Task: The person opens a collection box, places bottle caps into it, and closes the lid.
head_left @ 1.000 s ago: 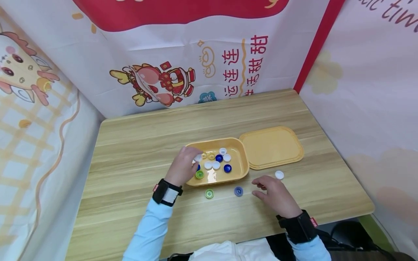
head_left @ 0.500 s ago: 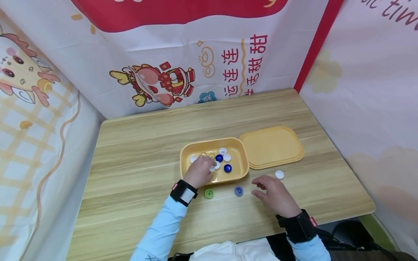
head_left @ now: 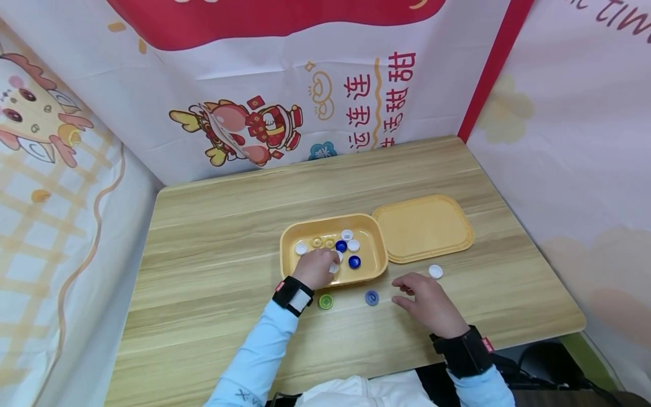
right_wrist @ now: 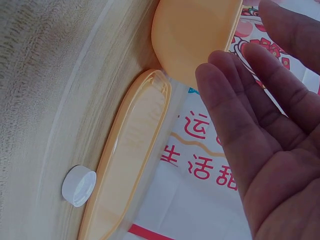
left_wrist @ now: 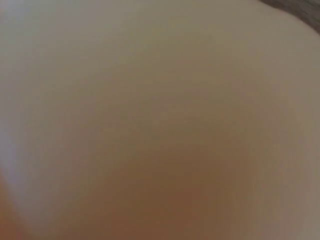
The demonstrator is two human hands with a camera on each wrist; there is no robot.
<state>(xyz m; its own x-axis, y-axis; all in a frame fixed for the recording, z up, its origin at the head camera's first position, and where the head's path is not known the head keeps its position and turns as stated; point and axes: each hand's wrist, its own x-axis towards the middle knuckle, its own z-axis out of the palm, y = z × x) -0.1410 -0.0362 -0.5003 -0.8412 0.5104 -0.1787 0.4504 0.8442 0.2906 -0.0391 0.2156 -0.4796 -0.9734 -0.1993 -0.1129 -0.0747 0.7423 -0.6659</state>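
Note:
My left hand [head_left: 317, 268] reaches into the yellow plastic box [head_left: 373, 237], fingers bent down and pinching a white bottle cap [head_left: 333, 268] low over the box floor. Another white cap [head_left: 340, 256] shows just past the fingertips. The left wrist view is one blur. Over the table hovers my right hand [head_left: 429, 299], fingers loosely bent and holding nothing, with the thumb apart from them in the right wrist view. It is nearest to a blue cap [head_left: 372, 298] and a white cap [head_left: 435, 272] on the table. The near left part of the box is hidden by my left hand.
Further caps lie in the box: dark blue [head_left: 354, 262], white [head_left: 301, 249] and clear yellow [head_left: 329, 243]. The box's yellow lid [head_left: 423, 229] lies flat against its right side. A green cap [head_left: 325, 301] sits before the box. Printed cloth walls [head_left: 244, 68] border the table.
My left hand has moved right and slightly nearer within the box, leaving a white cap at the left end and shifting another one. My right hand has stayed still.

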